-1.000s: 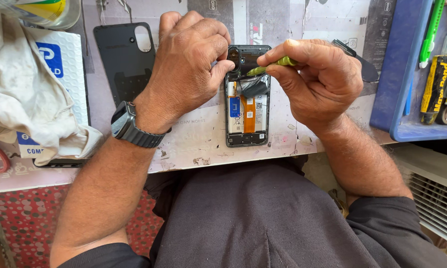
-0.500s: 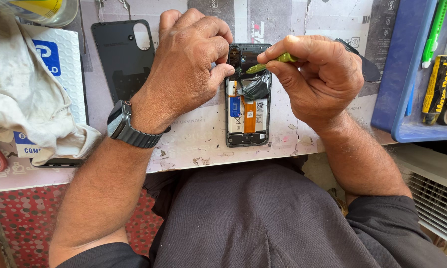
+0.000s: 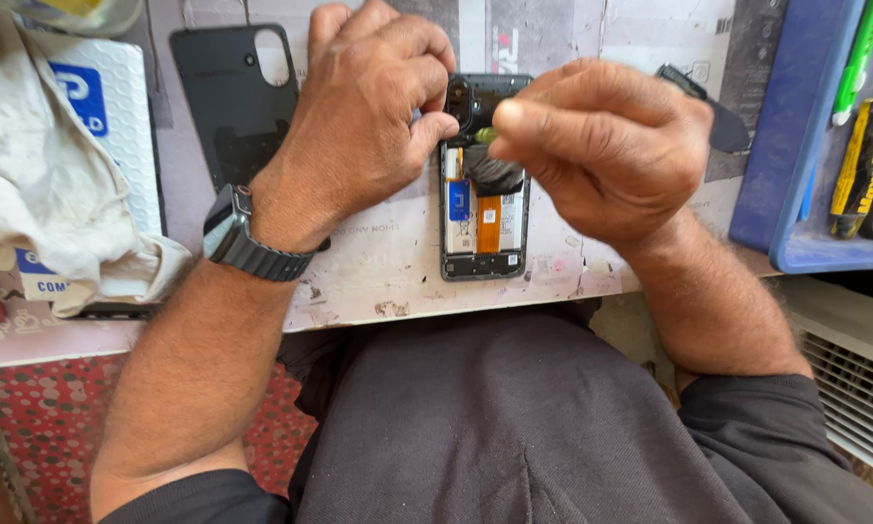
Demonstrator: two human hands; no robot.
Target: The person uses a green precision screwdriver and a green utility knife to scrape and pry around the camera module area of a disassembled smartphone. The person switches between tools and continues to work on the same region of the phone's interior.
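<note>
Far left: crumpled white cloth [image 3: 29, 165] over a white padded envelope [image 3: 116, 126], then the phone's black back cover [image 3: 228, 97] lying flat on the worn bench top [image 3: 378, 262], well apart from the phone. Left hand [image 3: 364, 116], smartwatch [image 3: 238, 238] on the wrist, is curled in a loose fist, knuckles up, thumb and forefinger pinched against the top left edge of the opened phone [image 3: 483, 194], bracing it near the camera end. Phone sits face down mid-bench, just ahead of the person's lap, battery and orange flex cable exposed. Right hand [image 3: 601, 146] comes in from the right, wrist raised, fingers bunched tight on a thin green-handled tool [image 3: 485, 135]; only a stub of the handle shows, tip is hidden under the fingers, so can't tell exactly what it touches. Both hands close together over the phone's upper end, nearly touching. My read: fine work at the top of the board. To do it well: keep the left hand pressing the frame flat so it doesn't skate, keep the tool steep and light, work off the wrist rested on the bench, stay clear of the flex cable and battery. Further right: a dark flat tool [image 3: 718, 107] on the bench, then a blue tray [image 3: 795, 146] with yellow-black and green tools.
</note>
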